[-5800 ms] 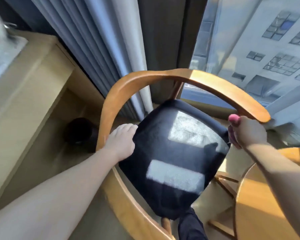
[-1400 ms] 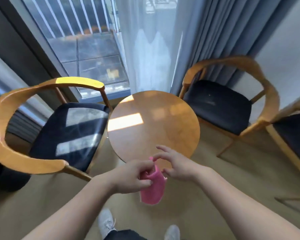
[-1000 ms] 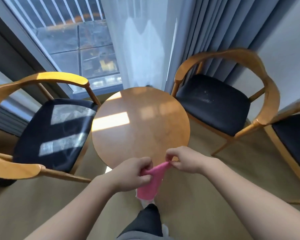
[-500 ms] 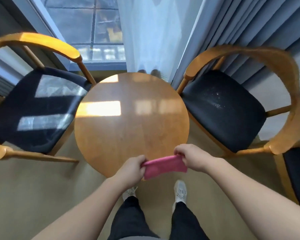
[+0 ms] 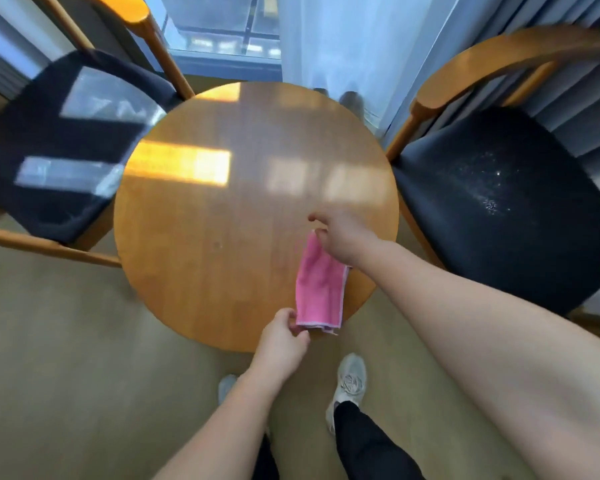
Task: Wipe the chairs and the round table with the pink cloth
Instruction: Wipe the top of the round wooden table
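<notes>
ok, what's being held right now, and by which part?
The pink cloth, held between both hands: left hand pinches its near left corner, right hand pinches its far end.

You get bright daylight here, coming in through the window (image 5: 222,32) at the top. It lays a hard orange patch on the table (image 5: 181,166) towards its left edge, and paler, washed-out patches towards its right edge. On the left chair (image 5: 66,140) seat the sun glares white in two bars. The right chair (image 5: 499,202) seat sits in shade, with specks glinting. Your right hand (image 5: 343,237) is smeared by motion; the cloth (image 5: 321,285) and left hand (image 5: 281,341) are sharper. The wide lens bends the chair arms at the corners, and the whole frame is soft.
</notes>
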